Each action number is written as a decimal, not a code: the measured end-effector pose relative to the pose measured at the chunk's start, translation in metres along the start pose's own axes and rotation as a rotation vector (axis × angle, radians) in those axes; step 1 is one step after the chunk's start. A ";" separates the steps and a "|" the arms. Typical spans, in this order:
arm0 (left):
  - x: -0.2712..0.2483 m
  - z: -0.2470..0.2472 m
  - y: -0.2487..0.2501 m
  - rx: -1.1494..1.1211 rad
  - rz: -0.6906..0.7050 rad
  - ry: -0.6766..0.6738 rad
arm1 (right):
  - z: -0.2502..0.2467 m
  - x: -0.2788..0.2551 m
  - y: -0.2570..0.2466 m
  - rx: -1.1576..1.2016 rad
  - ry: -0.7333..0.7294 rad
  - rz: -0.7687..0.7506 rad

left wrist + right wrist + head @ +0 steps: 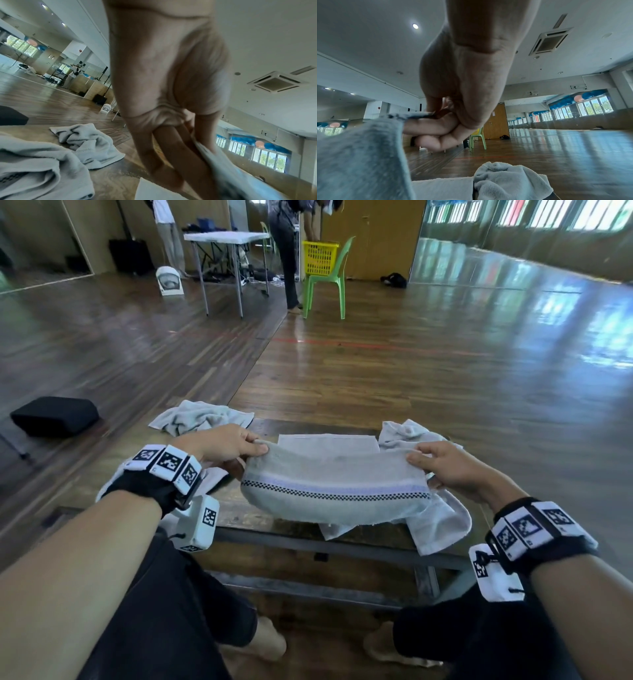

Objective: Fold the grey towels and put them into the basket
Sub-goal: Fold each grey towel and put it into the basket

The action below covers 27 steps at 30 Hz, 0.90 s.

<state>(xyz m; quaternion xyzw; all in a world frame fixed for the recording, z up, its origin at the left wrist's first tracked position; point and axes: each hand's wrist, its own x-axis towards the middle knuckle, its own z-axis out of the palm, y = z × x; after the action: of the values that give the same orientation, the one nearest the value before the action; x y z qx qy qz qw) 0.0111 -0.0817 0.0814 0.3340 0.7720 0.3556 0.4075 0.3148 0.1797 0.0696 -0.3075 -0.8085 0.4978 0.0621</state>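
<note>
A large hall with a glossy wooden floor (411, 378) and mirrored walls spreads behind a low wooden counter (260, 515). On the floor at far left lies a black cushion (54, 416). At the counter's far-left corner sits a crumpled grey towel (198, 417). The left hand (222, 446) pinches the left end of the striped grey towel (335, 487), thumb on top and fingers curled beneath. This towel hangs doubled over between both hands, just above the counter, its checkered band facing the person. Behind it a folded towel (329, 444) lies flat on the counter. The right hand (448, 467) grips the striped towel's right end, fingers curled around the edge. Past that hand another rumpled grey towel (407, 433) lies on the counter, and more cloth droops over the near edge. Far back, a yellow basket (320, 256) stands on a green chair (329, 282).
</note>
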 end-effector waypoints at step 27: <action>0.169 -0.007 -0.041 0.197 -0.032 0.417 | 0.024 0.175 0.049 -0.243 0.569 -0.100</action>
<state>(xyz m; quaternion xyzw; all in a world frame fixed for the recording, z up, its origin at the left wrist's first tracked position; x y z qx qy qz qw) -0.0795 0.0309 -0.0159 0.2792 0.8756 0.3336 0.2101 0.1856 0.2748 -0.0199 -0.3994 -0.8265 0.2878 0.2732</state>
